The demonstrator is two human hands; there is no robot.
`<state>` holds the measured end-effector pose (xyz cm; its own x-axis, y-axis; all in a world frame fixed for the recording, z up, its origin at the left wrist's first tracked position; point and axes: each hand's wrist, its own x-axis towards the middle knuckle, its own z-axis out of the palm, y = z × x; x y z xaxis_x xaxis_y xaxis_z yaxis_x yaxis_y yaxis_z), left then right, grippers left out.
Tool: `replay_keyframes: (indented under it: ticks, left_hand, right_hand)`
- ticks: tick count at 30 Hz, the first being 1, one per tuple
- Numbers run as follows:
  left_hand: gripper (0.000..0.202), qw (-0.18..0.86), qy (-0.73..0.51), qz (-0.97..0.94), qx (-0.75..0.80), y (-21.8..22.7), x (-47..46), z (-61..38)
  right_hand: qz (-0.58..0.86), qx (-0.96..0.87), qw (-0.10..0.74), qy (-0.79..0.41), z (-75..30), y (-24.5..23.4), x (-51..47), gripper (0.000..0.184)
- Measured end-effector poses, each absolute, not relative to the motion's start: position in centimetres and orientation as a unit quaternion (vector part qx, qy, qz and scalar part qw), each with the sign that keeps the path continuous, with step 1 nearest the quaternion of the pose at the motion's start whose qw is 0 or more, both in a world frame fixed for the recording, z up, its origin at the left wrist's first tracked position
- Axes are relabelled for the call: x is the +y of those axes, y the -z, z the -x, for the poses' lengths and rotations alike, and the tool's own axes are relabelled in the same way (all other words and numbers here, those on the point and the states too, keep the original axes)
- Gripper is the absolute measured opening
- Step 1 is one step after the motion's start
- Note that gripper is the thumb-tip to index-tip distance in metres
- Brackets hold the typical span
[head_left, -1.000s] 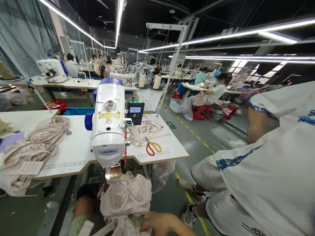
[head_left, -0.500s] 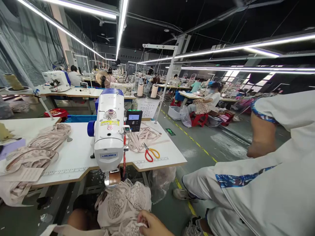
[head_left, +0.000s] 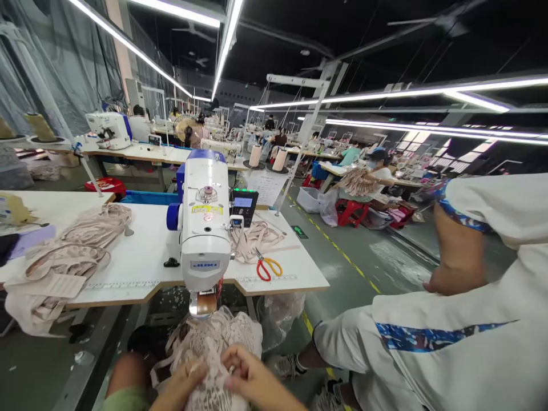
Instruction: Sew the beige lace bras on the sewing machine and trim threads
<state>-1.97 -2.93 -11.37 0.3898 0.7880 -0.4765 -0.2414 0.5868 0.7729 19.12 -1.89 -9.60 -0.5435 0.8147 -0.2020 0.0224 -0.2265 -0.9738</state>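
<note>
Beige lace bras (head_left: 240, 334) are heaped below the head of a white sewing machine (head_left: 205, 234). My left hand (head_left: 187, 378) closes on the lace from the left side of the heap. Opposite it, my right hand (head_left: 246, 374) pinches the same lace, thumb against fingers. A narrow strip of fabric runs between the two hands. The lower part of the heap is cut off by the picture's bottom edge. Just above it is the machine's needle end (head_left: 203, 302).
On the white table (head_left: 145, 245) lie bundled beige straps (head_left: 96, 222) to the left. Red-and-yellow-handled snips (head_left: 269, 267) rest near the right edge, beside loose straps (head_left: 259, 240). A person in light clothes (head_left: 432, 325) stands close on the right.
My left hand has come into view and taken hold of the lace. My right hand has shifted slightly up and left. The view has swung a little to the left.
</note>
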Motion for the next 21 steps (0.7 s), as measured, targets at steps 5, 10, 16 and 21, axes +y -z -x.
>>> replay_keyframes:
  ticks: [5, 10, 16, 21]
  left_hand:
    - [0.044, 0.808, -0.346, -0.188, 0.438, 10.0, -3.1, 2.8]
    - [0.048, 0.808, -0.338, -0.163, 0.454, 10.1, -3.2, 2.9]
    - [0.045, 0.843, -0.309, -0.245, 0.365, 9.4, -2.6, 2.4]
    - [0.042, 0.827, -0.318, -0.262, 0.383, 9.3, -2.6, 3.1]
  right_hand:
    - [0.61, -0.61, 0.318, -0.393, -24.9, 7.5, 9.9, 0.026]
    - [0.699, -0.56, 0.349, -0.274, -27.7, 8.3, 22.5, 0.018]
    - [0.735, -0.504, 0.356, -0.28, -26.5, 8.4, 31.5, 0.017]
    - [0.705, -0.452, 0.438, -0.329, -26.2, 9.0, 34.4, 0.014]
